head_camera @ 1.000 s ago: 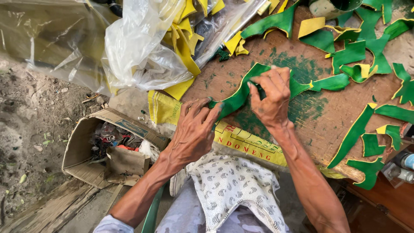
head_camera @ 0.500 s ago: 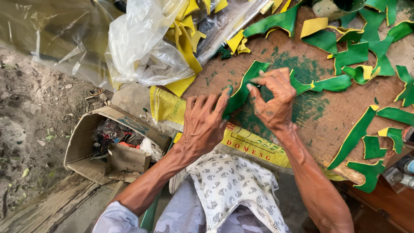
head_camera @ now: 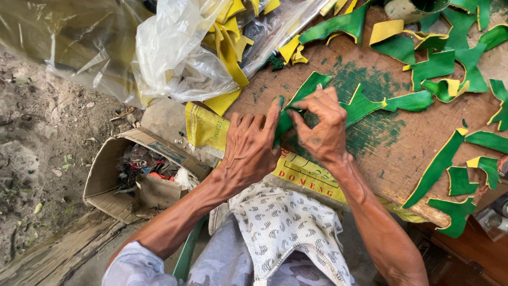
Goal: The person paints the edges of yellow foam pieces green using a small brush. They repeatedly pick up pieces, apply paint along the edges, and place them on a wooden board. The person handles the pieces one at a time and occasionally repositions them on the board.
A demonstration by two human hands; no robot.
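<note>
Head view looks straight down at your two hands over a brown wooden surface [head_camera: 423,159] stained with green paint. Your left hand [head_camera: 248,151] lies flat with the fingers spread, and its forefinger presses on the near end of a long green strip [head_camera: 309,90]. This hand grasps nothing; its grip is released and it only pushes down. Your right hand [head_camera: 320,127] is just beside it, touching the same strip, and its thumb and fingertips are pinched together on the edge of the green material, so the grip there is clenched on the strip. The strip lies on the surface near the left edge, running from under your hands up and to the right.

Many other green pieces with yellow backs [head_camera: 439,63] are scattered on the far and right parts of the surface, some curled so the yellow side shows. One long curved green piece [head_camera: 436,167] lies near the right edge. A yellow woven sack [head_camera: 211,127] hangs over the near edge of the surface, under your left wrist. Beyond it there is a crumpled clear plastic bag [head_camera: 174,63] with yellow scraps [head_camera: 227,47] around it. On the dirt ground at the left stands an open cardboard box [head_camera: 114,180] holding mixed small rubbish. A patterned white cloth [head_camera: 280,228] lies on your lap.
</note>
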